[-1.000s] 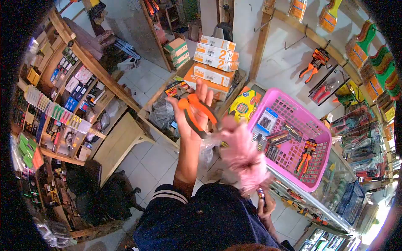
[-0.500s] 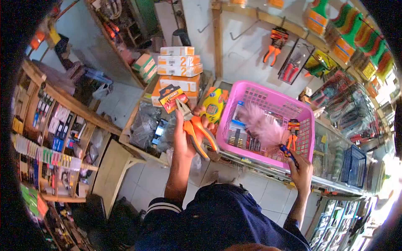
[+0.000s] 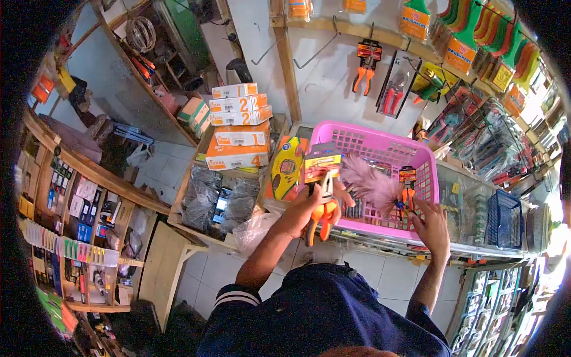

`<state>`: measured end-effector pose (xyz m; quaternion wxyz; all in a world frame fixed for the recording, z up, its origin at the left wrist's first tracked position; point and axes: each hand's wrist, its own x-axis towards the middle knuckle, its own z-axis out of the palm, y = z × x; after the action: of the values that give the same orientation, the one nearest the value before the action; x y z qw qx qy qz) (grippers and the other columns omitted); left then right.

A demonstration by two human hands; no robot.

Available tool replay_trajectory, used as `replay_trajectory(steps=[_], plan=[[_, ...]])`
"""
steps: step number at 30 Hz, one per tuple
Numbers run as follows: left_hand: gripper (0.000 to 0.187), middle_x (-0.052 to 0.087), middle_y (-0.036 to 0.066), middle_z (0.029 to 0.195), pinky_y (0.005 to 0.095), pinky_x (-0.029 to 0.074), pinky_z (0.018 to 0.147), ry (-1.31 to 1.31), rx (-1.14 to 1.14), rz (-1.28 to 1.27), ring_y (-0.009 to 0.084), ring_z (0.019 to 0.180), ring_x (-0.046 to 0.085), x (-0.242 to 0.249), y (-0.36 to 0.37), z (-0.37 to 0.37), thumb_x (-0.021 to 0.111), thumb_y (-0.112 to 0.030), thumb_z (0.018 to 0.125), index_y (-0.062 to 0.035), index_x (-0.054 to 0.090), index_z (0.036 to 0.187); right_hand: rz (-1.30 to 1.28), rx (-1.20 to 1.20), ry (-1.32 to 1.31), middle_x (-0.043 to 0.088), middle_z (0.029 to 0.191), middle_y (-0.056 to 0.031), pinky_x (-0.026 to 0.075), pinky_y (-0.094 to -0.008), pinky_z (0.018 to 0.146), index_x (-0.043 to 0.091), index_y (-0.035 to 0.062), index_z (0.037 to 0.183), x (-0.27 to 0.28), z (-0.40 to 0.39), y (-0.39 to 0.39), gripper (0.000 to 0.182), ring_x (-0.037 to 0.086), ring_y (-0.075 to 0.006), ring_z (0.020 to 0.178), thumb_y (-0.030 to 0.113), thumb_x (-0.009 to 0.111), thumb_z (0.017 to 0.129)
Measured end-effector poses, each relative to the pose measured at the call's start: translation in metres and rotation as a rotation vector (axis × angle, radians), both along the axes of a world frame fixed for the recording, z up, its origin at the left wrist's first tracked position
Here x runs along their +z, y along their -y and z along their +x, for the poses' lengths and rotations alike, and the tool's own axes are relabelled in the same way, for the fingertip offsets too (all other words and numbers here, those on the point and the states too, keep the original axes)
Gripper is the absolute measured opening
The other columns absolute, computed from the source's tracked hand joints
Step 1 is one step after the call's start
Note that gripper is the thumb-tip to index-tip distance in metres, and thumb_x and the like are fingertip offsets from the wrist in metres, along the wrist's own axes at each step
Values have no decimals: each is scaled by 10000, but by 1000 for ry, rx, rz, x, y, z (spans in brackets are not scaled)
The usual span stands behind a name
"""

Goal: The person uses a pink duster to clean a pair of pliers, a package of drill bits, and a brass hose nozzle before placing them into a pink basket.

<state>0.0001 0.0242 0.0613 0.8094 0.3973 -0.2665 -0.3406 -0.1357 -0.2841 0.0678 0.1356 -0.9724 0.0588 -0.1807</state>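
- At the far left, wooden shelves [image 3: 113, 205] are standing full of small boxes and packs.
- Next to them, a wooden bench [image 3: 163, 262] is standing close to the floor tiles.
- Then clear plastic bags [image 3: 199, 193] are lying in a heap, and a stack of white and orange boxes [image 3: 238, 140] is rising behind them.
- A yellow and orange pack [image 3: 287, 168] is lying just beside the big basket, on its left.
- My left hand [image 3: 302, 212] is gripping combination pliers [image 3: 325, 212]. I am holding them up in front of the left part of the basket. The orange handles are pointing down toward me, and a card [image 3: 323, 166] is showing at the metal end.
- On the wall, more orange-handled pliers [image 3: 363, 74] are hanging from a hook.
- The pink plastic basket [image 3: 380, 228] is sitting on a glass counter [image 3: 455, 205], with small packs lying inside.
- A fluffy pink duster [image 3: 367, 180] is reaching over those packs.
- My right hand [image 3: 434, 229] is holding the duster by its handle end, near the basket's right side.
- Farther right, a blue wire basket [image 3: 503, 217] is standing on the counter.
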Motion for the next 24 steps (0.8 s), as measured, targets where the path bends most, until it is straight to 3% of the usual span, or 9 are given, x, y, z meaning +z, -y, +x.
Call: replay_trajectory(steps=[3, 6, 7, 12, 14, 17, 18, 20, 24], plan=[[629, 623, 232, 1129, 383, 543, 744, -15, -64, -3, 318, 926, 670, 5, 14, 0, 427, -608, 944, -53, 490, 1231, 45, 121, 149, 685, 933, -154, 462, -434, 837, 646, 62, 1150, 17, 14, -19, 352, 636, -333, 862, 255, 676, 857], [667, 619, 197, 1189, 334, 488, 881, 170, 4, 23, 256, 1064, 628, 4, 36, 2, 301, -596, 984, -7, 450, 1260, 549, 377, -9, 690, 967, -159, 494, -389, 789, 653, 45, 1131, 8, 24, -40, 312, 657, -290, 863, 220, 675, 874], [685, 572, 172, 1300, 354, 444, 978, 148, -23, 84, 244, 1191, 562, -5, 39, 8, 244, -578, 999, 2, 451, 1299, 614, 435, -63, 680, 944, -125, 490, -354, 755, 631, 35, 1160, 8, 27, -49, 326, 644, -243, 831, 197, 672, 879], [676, 487, 161, 1398, 390, 395, 1064, 135, -67, -9, 237, 1277, 487, -2, 60, 6, 198, -526, 1023, 15, 429, 1356, 1182, 475, -283, 600, 829, 6, 440, -228, 614, 568, 25, 1229, 24, 37, -98, 407, 534, -62, 693, 145, 714, 868], [673, 484, 164, 1399, 391, 383, 1078, 177, -84, 1, 232, 1291, 471, -3, 63, 8, 185, -513, 1028, 18, 431, 1362, 992, 504, -152, 549, 817, 48, 398, -193, 584, 528, 25, 1245, 11, 45, -103, 485, 468, -22, 683, 156, 758, 838], [511, 561, 133, 1276, 351, 422, 1019, 410, 112, 186, 191, 1189, 542, -12, 59, 21, 308, -421, 1042, 7, 468, 1269, 844, 463, -206, 566, 800, 51, 410, -202, 552, 541, 14, 1178, 30, 52, -107, 439, 494, -28, 652, 165, 768, 834], [458, 587, 123, 1235, 337, 435, 1000, 487, 180, 248, 177, 1155, 566, -12, 56, 26, 349, -391, 1046, 4, 481, 1238, 823, 485, -116, 585, 818, 4, 432, -246, 583, 551, 28, 1186, 29, 57, -106, 446, 523, -80, 674, 188, 769, 831], [316, 617, 103, 1121, 295, 468, 898, 621, 371, 194, 128, 996, 591, 28, 54, 20, 457, -260, 1030, 7, 458, 1198, 777, 521, 22, 611, 793, -56, 459, -301, 597, 565, 39, 1184, 32, 69, -103, 451, 565, -150, 654, 223, 769, 827], [288, 649, 118, 1054, 242, 477, 729, 603, 491, 91, 82, 826, 581, 65, 66, 27, 494, -157, 1006, 19, 420, 1221, 787, 521, 83, 632, 699, -92, 476, -334, 556, 568, 11, 1147, 58, 89, -100, 440, 603, -194, 566, 247, 763, 831]])
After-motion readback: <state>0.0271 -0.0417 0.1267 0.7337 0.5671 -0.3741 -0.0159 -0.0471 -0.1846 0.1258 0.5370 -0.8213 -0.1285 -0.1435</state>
